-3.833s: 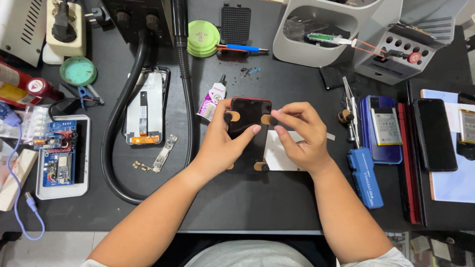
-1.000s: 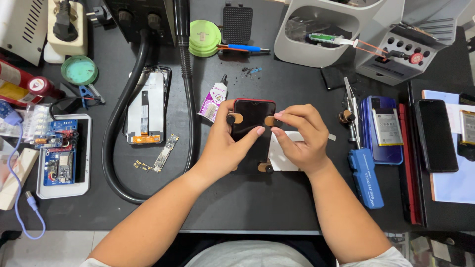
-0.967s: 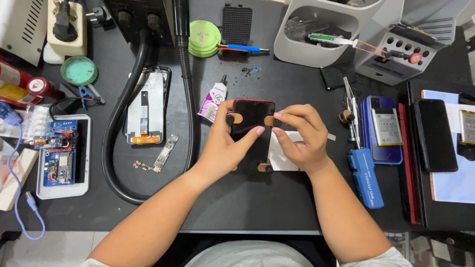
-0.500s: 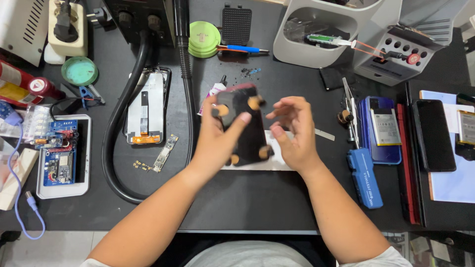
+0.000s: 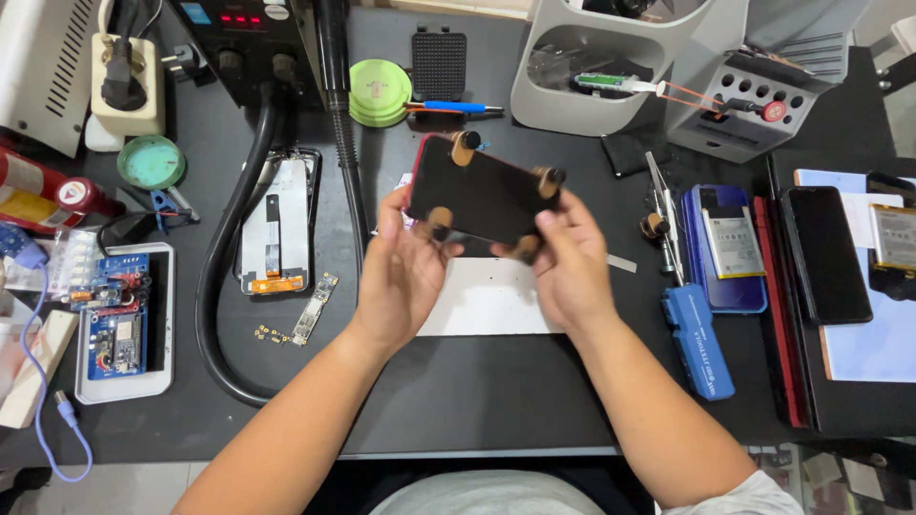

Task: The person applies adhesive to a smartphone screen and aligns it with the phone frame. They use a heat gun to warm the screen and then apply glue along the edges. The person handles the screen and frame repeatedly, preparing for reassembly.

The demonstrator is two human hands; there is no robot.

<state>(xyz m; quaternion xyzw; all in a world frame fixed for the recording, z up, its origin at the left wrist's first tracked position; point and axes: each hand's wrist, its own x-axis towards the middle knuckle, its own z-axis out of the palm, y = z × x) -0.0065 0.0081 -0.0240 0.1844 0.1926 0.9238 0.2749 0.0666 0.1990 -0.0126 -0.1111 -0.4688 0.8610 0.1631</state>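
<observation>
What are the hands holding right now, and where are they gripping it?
Both hands hold a clamped black smartphone above the table: left hand at its left end, right hand at its lower right edge.

Two hands, one phone (four clamps), one white pad.

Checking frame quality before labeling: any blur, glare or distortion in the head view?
Head view: even overhead light, soft shadows; both hands and the clamped phone look sharp; mild sheen on its dark screen; bench edges bow slightly from the wide lens.
</observation>
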